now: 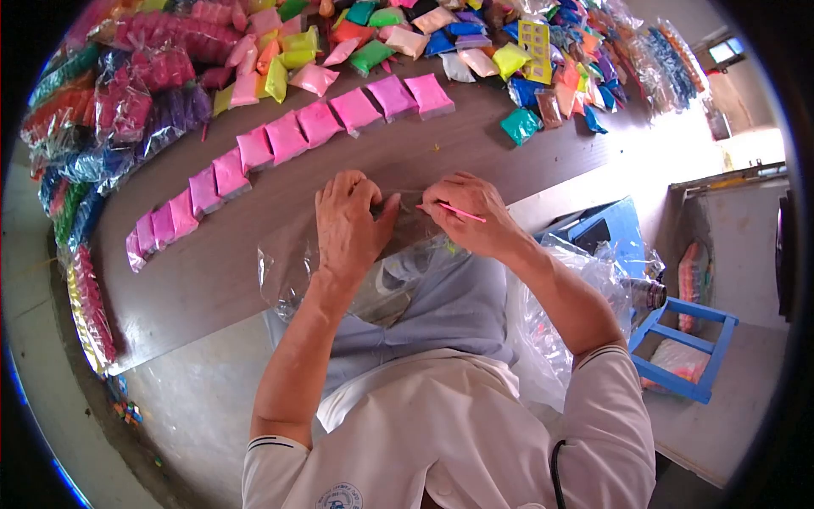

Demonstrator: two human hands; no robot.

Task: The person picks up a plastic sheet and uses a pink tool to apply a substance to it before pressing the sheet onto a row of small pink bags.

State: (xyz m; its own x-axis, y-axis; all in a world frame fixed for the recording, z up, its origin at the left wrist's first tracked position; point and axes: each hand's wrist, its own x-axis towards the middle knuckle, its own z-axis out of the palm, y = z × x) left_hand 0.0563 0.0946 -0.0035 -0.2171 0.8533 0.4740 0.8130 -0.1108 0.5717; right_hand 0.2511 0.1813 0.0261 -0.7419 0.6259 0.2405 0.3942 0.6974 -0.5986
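Note:
A clear plastic bag [292, 267] hangs over the table's front edge and across the lap. My left hand [348, 222] is closed in a pinch on the bag's upper edge. Across from it, my right hand [468, 212] has its fingers closed around a thin pink stick [462, 212] and also appears to touch the bag's edge. What kind of stick it is cannot be made out. Beyond both hands, a curved row of small pink and purple packets [320, 124] lies on the dark table.
Heaps of colourful packets [356, 34] line the table's back, with bundled packets [153, 93] at the left. A yellow moulded tray [534, 51] lies among them. To the right are crumpled clear plastic [551, 331], a blue stool [623, 233] and a blue frame [699, 373].

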